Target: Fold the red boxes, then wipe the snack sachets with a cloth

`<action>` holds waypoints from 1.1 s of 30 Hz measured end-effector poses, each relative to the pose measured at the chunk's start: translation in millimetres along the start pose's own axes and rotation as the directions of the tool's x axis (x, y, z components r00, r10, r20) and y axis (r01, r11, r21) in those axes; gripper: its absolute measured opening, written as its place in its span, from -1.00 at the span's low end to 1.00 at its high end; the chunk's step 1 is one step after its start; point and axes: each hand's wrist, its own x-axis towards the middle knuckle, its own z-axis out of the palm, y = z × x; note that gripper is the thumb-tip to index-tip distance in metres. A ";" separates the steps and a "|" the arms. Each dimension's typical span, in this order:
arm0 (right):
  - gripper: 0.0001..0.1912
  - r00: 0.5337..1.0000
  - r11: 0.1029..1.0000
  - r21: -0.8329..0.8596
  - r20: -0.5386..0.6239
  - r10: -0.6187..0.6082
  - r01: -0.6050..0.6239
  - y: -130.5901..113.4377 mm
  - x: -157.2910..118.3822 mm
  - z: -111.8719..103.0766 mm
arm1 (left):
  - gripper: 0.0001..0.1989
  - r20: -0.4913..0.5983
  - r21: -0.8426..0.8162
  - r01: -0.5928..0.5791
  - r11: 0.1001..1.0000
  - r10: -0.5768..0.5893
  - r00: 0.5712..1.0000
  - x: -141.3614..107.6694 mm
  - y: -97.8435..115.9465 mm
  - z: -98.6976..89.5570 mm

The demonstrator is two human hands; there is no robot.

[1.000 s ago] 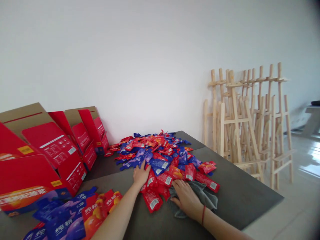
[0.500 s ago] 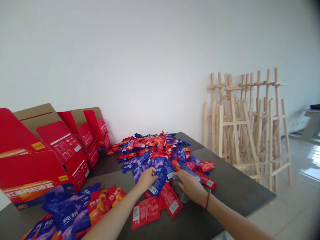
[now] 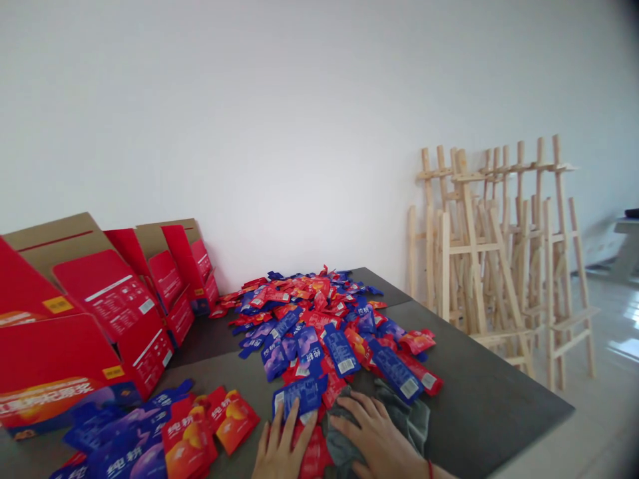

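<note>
My left hand (image 3: 285, 447) lies with its fingers spread over a blue pouch (image 3: 299, 394) and a red pouch (image 3: 317, 455) near the front of the table. Under my right hand (image 3: 372, 432) is a grey cloth (image 3: 413, 420), bunched beneath the curved fingers, with part of it spreading out to the right. Just beyond both hands, a large heap of red and blue pouches (image 3: 319, 303) stretches back to the wall. A blue pouch with a barcode (image 3: 397, 372) lies right beside the cloth.
Open red cartons (image 3: 64, 359) stand along the left side. In front of them is a smaller pile of blue and red pouches (image 3: 192, 439). The dark table (image 3: 479, 399) ends at a slanting right edge, and wooden easels (image 3: 474, 249) stand beyond it.
Both hands have come back toward me. My left hand has let go of a blue pouch and flattened out. More of the grey cloth shows, and the pouches near the hands have shifted.
</note>
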 end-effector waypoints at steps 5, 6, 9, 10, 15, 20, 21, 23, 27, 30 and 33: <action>-0.33 0.993 0.997 0.045 -0.095 0.071 -0.067 12.3 53.4 -7.0 | -0.25 -0.136 0.006 -0.082 0.997 0.082 0.987 46.2 6.4 -10.5; -0.34 0.992 0.996 0.054 -0.107 0.070 -0.065 15.6 64.8 -8.9 | -0.26 -0.158 0.006 -0.091 0.996 0.091 0.983 56.5 4.7 -15.6; -0.36 0.990 0.996 0.073 -0.128 0.063 -0.054 25.8 94.4 -13.6 | -0.29 -0.182 0.013 -0.115 0.993 0.116 0.977 83.6 -3.3 -29.8; -0.38 0.989 0.996 0.077 -0.132 0.060 -0.050 28.2 101.6 -15.7 | -0.29 -0.184 0.015 -0.123 0.992 0.124 0.975 89.8 -5.6 -33.8; -0.45 0.975 0.990 0.136 -0.216 0.055 -0.026 21.1 105.9 -41.8 | -0.44 -0.282 -0.006 -0.202 0.979 0.192 0.940 86.6 -6.5 -46.8; -0.43 0.924 0.973 0.229 -0.368 0.104 -0.018 5.4 65.1 -82.9 | -0.67 -0.403 -0.395 -0.284 0.874 0.113 0.908 51.9 9.0 -41.9; -0.44 0.909 0.960 0.281 -0.399 0.121 -0.004 5.3 56.7 -88.4 | -0.72 -0.405 -0.538 -0.284 0.794 0.052 0.913 48.2 14.8 -37.9; -0.46 0.887 0.930 0.366 -0.428 0.172 -0.003 7.6 43.4 -93.4 | -0.78 -0.363 -0.798 -0.266 0.541 -0.078 0.929 46.4 29.1 -27.3; -0.45 0.907 0.904 0.425 -0.357 0.225 -0.056 5.9 27.3 -79.0 | -0.79 -0.187 -0.977 -0.156 0.142 -0.237 0.953 53.6 53.4 -5.8; -0.38 0.965 0.931 0.364 -0.229 0.129 -0.038 -5.9 13.3 -55.0 | -0.83 -0.174 -0.959 -0.114 0.261 -0.220 0.960 52.0 50.5 -3.8; -0.29 0.997 0.975 0.223 -0.077 0.014 0.003 -13.3 -2.5 -33.9 | -0.81 -0.176 -0.820 -0.099 0.563 -0.085 0.981 41.7 30.6 -11.9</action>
